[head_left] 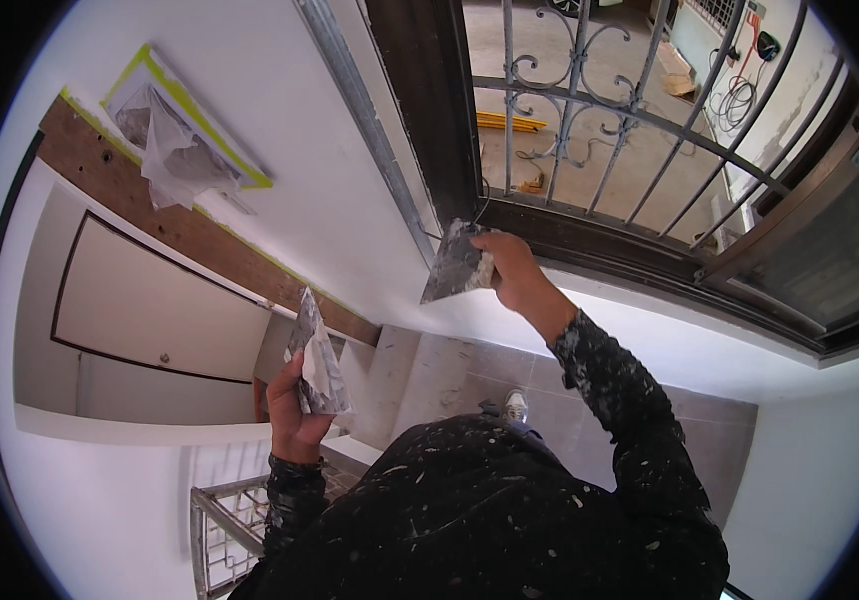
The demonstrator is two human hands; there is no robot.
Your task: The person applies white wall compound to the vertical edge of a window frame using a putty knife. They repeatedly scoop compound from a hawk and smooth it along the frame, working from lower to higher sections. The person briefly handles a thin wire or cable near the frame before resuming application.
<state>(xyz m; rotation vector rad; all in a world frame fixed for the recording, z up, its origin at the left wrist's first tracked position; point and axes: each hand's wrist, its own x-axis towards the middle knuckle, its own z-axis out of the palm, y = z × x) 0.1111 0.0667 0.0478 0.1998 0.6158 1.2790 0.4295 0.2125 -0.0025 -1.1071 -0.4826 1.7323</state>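
"So, what's going on by the window?"

"Hands well apart! The right hand [520, 275] grips a scraper [455, 268], up beside the dark window frame [428, 120], at the near end of that grey metal strip [370, 130]. Whether it touches the wall [340, 170], I can't tell."

"And the left hand [295, 410]?"

"Clamped on a broad blade [311, 322], lower and out to the left, with white paste [322, 378] lying across it."

"How far along, would you say?"

"Partway, I'd judge. Most of that wall looks pale and even, and there's yellow-green tape [175, 78] up, with thin plastic [175, 165] hanging inside it. But the strip shows bare grey, so that edge seems unfinished, and with paste on hand I'd guess the spreading isn't over."

"What shape are the tools in?"

"Well used! The scraper's dark grey, smeared pale near the fingers; the blade's grey too, tapering upward to a point."
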